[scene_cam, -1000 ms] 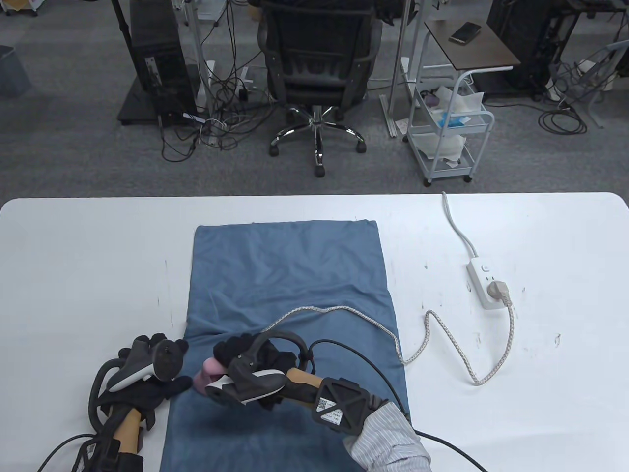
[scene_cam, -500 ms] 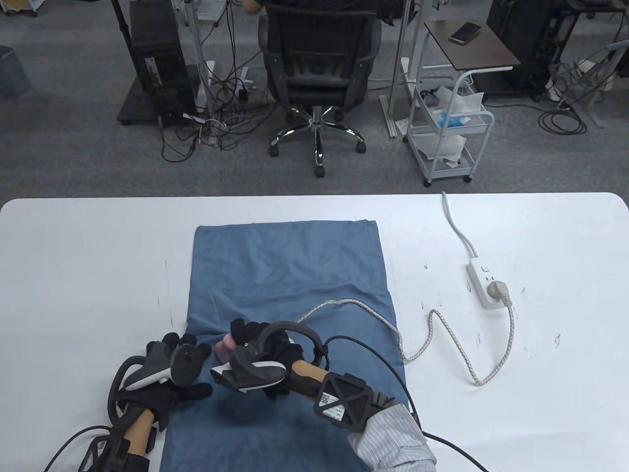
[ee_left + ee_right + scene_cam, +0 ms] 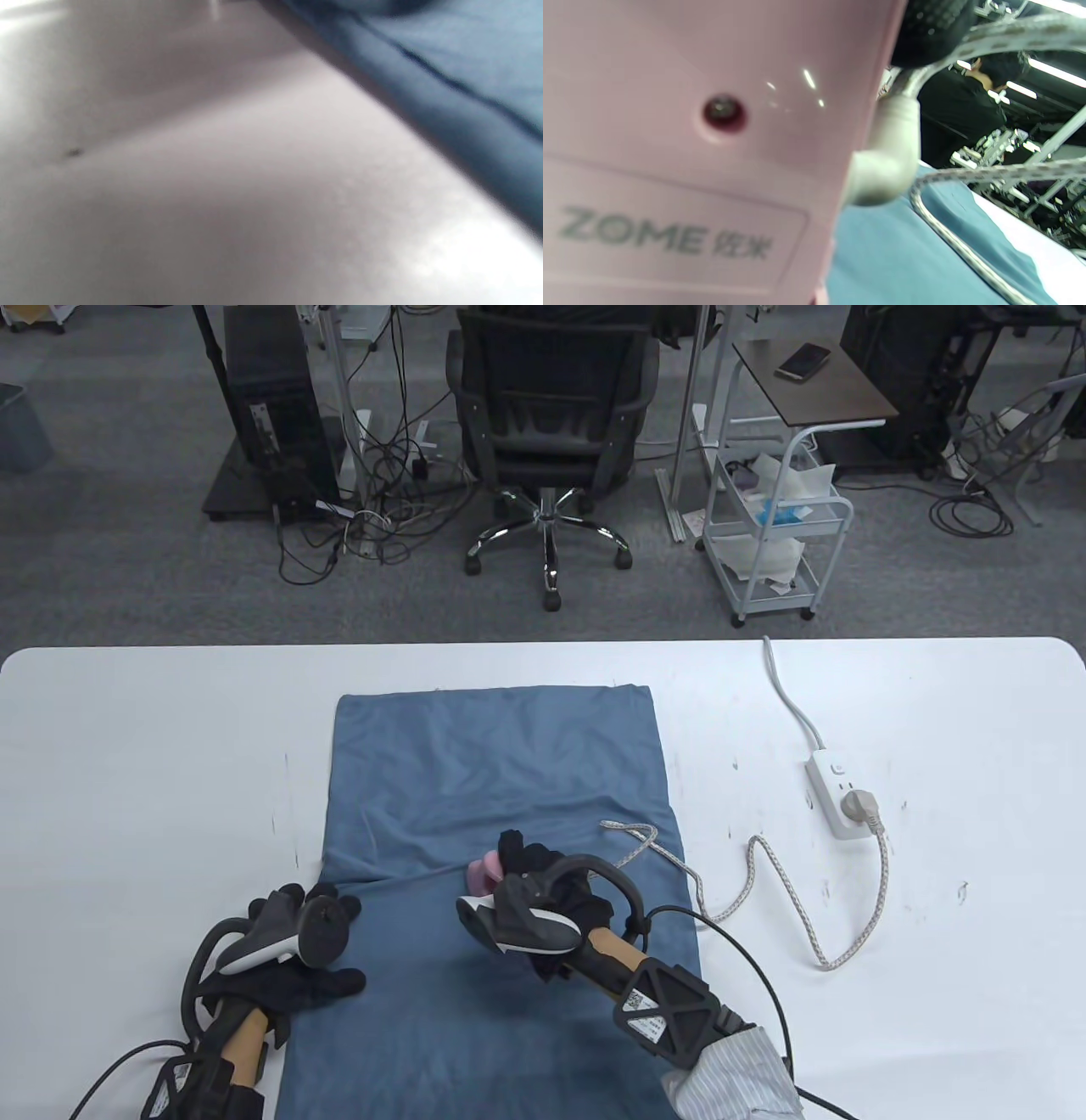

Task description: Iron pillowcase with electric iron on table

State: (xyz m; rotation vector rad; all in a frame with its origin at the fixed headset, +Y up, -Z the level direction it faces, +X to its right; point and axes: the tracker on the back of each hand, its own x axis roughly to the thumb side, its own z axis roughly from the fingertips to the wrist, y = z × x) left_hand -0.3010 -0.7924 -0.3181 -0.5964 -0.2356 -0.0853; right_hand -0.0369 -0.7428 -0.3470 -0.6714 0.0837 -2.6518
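Observation:
A blue pillowcase lies flat on the white table, wrinkled in its far half. My right hand grips a small pink electric iron that sits on the pillowcase's near middle; the iron's pink body fills the right wrist view. Its braided cord runs right to a plug in a white power strip. My left hand rests flat on the pillowcase's left edge, fingers spread. The left wrist view shows blurred table and the pillowcase's edge.
The power strip's own cable runs off the far edge of the table. An office chair, a white cart and floor cables stand beyond the table. Black glove cables trail from my right wrist.
My right hand has slid the iron rightward and slightly away across the pillowcase. The cord has bunched toward the right edge. My left hand shifted a little right onto the cloth's edge, then stayed.

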